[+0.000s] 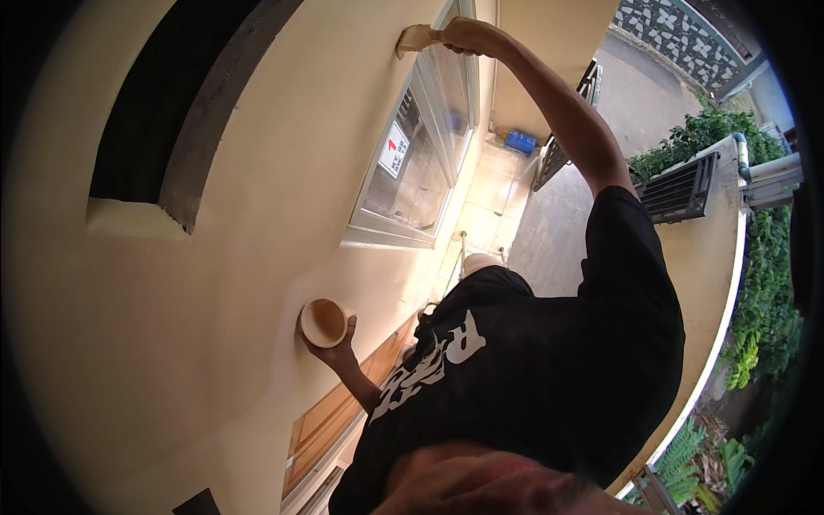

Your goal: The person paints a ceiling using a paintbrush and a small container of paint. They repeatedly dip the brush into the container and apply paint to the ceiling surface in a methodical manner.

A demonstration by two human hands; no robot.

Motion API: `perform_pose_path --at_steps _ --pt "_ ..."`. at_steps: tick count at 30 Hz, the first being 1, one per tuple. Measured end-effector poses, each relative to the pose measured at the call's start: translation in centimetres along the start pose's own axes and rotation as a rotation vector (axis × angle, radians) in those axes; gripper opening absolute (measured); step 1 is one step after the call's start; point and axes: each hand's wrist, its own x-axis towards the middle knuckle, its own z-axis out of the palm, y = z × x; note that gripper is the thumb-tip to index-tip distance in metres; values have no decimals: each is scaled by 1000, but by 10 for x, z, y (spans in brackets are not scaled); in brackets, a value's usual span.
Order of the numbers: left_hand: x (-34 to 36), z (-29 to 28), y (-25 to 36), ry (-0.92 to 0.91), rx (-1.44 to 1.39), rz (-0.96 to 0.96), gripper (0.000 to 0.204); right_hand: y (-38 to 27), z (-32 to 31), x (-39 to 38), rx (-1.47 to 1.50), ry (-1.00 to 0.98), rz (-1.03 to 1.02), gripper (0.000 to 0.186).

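Note:
My right arm reaches far up and out, and my right hand [470, 37] is closed around the handle of a paintbrush [417, 39]. The brush's wide, cream-coloured bristles lie at the wall [283, 172], close to the upper corner of a white-framed window [390, 230]. Lower down and close to the same wall, my left hand [336, 352] holds a round, pale tub [342, 311], its fingers wrapped around the side. The tub's mouth faces me and its inside looks tan; how much it contains I cannot tell.
A dark recess [137, 112] with a rough grey edge [199, 129] opens in the wall. Far below are a tiled floor [481, 225], a blue cylindrical object [520, 142] and a dark metal gate [554, 163]. A wooden door [343, 421] stands beneath my left arm. Plants [760, 300] grow beyond the low wall.

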Motion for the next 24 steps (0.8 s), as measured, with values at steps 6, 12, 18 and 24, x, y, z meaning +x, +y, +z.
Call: perform_pose_path --at_steps 6,12,18,24 --pt "-1 2 -1 -1 -6 -43 99 -60 -92 -36 281 82 -151 58" --pt "-2 -3 -7 -28 -24 20 100 -14 -26 4 475 50 -291 61" --pt "1 2 -2 -31 -46 8 99 80 52 0 189 -125 194 65" --pt "-1 1 -6 -51 -84 28 99 68 32 8 -39 34 92 67"
